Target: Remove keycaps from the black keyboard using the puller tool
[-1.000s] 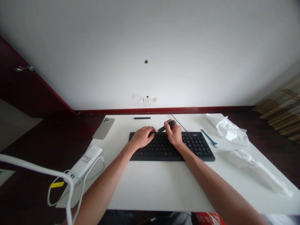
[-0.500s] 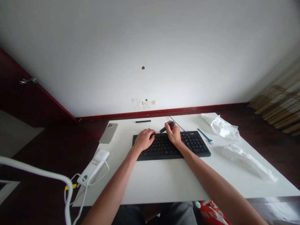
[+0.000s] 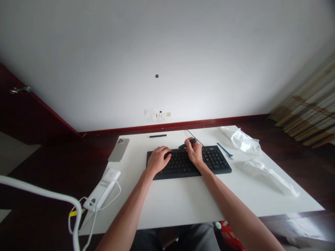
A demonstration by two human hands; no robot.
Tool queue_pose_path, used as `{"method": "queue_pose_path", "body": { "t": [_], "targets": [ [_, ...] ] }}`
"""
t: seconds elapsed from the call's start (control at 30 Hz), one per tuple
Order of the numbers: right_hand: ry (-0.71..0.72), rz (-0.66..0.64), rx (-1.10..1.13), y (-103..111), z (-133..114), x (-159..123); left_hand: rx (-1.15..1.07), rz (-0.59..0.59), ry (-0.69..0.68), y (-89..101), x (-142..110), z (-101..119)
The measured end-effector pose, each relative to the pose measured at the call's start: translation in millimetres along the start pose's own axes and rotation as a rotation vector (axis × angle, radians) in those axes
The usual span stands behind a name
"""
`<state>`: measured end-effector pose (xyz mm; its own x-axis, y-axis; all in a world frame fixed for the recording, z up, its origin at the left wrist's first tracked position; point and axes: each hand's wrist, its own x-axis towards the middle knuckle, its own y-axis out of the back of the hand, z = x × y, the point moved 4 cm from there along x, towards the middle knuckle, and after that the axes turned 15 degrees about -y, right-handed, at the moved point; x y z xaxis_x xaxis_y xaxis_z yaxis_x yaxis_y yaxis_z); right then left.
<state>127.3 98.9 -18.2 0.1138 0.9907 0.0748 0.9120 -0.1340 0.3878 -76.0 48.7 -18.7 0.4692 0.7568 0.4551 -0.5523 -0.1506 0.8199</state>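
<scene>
Here, a black cylinder [image 3: 185, 145] is pinched in the closed right hand [image 3: 194, 152], its tip jutting out leftward, while the loosely curled, empty left hand [image 3: 157, 160] is rested on the keyboard [image 3: 217, 162].

The keyboard [image 3: 178, 165] is black, on a white table [image 3: 180, 205]. The curtain [image 3: 309, 104] has beige and brown stripes; the skirting board [image 3: 172, 126] is dark red.

Bright, even room light; white wall [image 3: 167, 55] glows mid-frame, dims toward corners; strong wide-angle bowing at edges.
</scene>
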Motion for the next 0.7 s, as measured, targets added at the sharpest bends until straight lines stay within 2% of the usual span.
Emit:
{"method": "queue_pose_path", "body": {
  "t": [0.13, 0.37, 0.7],
  "targets": [
    [0.023, -0.006, 0.021, -1, -2, -3, 0.035, -0.023, -0.004, 0.2, -6, 6],
    [0.057, 0.073, -0.025, 4, -8, -6, 0.114, -0.122, -0.034, -7.9, -7, 21],
    [0.173, 0.052, -0.213, 3, -16, -14, 0.092, -0.136, -0.037, -11.1, -8, 19]
  ]
}}
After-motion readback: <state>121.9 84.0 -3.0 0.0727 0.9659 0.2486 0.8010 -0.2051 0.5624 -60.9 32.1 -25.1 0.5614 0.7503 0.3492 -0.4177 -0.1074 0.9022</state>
